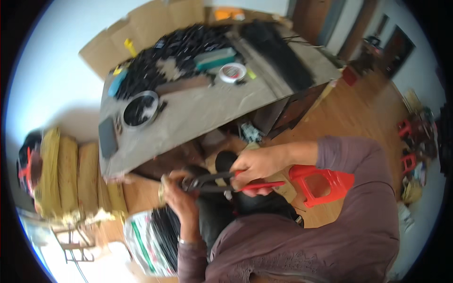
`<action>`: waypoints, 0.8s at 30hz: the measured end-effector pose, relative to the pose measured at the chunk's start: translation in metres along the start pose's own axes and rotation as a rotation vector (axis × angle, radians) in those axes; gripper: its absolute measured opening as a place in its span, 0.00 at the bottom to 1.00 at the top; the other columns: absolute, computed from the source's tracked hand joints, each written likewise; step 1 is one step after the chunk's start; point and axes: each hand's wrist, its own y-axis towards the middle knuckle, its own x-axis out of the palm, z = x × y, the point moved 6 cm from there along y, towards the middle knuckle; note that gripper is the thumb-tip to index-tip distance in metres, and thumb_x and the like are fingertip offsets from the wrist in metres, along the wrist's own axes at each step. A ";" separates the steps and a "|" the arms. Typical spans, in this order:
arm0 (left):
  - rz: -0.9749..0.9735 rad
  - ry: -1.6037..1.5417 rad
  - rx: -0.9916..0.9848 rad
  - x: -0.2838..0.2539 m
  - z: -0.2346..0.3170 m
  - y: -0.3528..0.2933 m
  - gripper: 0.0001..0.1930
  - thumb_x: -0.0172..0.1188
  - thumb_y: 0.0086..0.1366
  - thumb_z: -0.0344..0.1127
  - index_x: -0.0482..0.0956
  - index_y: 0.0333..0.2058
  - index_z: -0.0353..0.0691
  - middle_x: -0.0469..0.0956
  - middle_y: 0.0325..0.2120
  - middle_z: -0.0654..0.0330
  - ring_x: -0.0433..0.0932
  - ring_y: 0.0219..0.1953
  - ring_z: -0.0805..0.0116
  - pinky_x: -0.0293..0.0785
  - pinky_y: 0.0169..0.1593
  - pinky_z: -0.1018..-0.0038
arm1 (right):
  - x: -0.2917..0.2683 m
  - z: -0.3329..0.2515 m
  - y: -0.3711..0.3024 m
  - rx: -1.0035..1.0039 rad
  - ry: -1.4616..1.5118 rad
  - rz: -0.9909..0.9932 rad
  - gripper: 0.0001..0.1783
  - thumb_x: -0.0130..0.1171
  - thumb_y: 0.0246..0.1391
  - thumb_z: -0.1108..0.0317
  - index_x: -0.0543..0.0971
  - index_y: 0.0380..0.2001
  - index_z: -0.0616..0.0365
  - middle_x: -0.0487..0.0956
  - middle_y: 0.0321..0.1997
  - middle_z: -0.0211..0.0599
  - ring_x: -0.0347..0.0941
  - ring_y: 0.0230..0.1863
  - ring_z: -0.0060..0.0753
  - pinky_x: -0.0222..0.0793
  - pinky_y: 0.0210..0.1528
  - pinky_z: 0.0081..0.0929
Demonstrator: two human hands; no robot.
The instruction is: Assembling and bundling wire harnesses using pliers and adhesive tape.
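My right hand is closed around the red grips of long-handled cutters, whose dark arms stand somewhat apart. The tool lies level over my lap, its head pointing left. At that head is my left hand, its fingers curled and pinched close to the jaws. Whatever small piece those fingers hold is blurred and hidden. Beside my left leg, below that hand, is a bundle of long black strips in a white and green woven sack.
The covered table ahead bears a heap of black pieces, a metal bowl, a round white tub, a teal box and dark flat strips. A red stool stands right; yellow sacks stand left.
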 end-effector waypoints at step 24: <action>-0.207 -0.092 -0.204 0.017 0.014 0.006 0.38 0.26 0.69 0.64 0.75 0.23 0.40 0.68 0.14 0.67 0.64 0.15 0.80 0.57 0.20 0.83 | 0.012 0.004 0.018 0.061 0.173 0.021 0.24 0.48 0.64 0.53 0.71 0.50 0.66 0.76 0.27 0.32 0.75 0.24 0.20 0.72 0.27 0.19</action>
